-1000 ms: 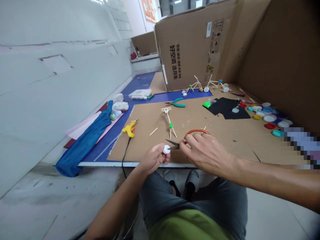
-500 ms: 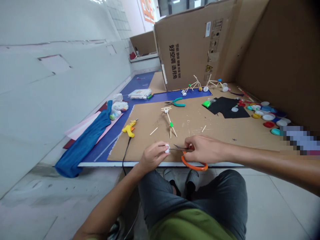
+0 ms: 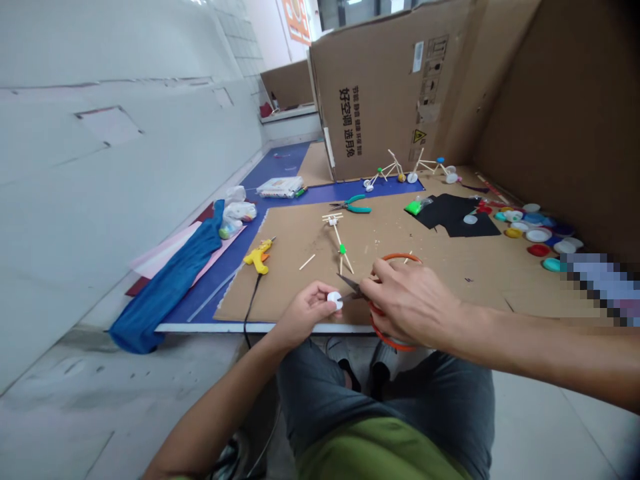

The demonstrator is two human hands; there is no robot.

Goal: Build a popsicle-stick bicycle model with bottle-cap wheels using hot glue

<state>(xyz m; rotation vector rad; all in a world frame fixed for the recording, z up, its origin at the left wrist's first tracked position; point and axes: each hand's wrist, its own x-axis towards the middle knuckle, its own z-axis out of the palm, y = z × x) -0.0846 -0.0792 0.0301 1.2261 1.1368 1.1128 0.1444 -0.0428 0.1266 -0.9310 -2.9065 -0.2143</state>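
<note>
Pinched between the fingertips of my left hand (image 3: 306, 315) is a small round white cap (image 3: 335, 301), its flat face turned up toward me. My right hand (image 3: 413, 297) grips a pair of scissors (image 3: 393, 343) with orange handles. The blades stand apart, and the lower tip meets the right side of the cap; whether it pierces it I cannot tell. Just beyond my hands, a stick figure (image 3: 337, 235) of pale wooden sticks with a green joint and a white piece lies on the cardboard sheet (image 3: 285, 287).
On the left are a yellow glue gun (image 3: 259, 256) with a black cord and a blue cloth (image 3: 175, 280). Teal pliers (image 3: 357, 205) lie farther back. Stick models (image 3: 387, 171) stand by a large carton (image 3: 380, 100). Several bottle caps (image 3: 537, 235) and black sheets (image 3: 457, 215) are right.
My right hand has turned over, back now upward, with the scissors' handles rolled around and the blades wider apart. My left hand has tipped the cap so its round face shows.
</note>
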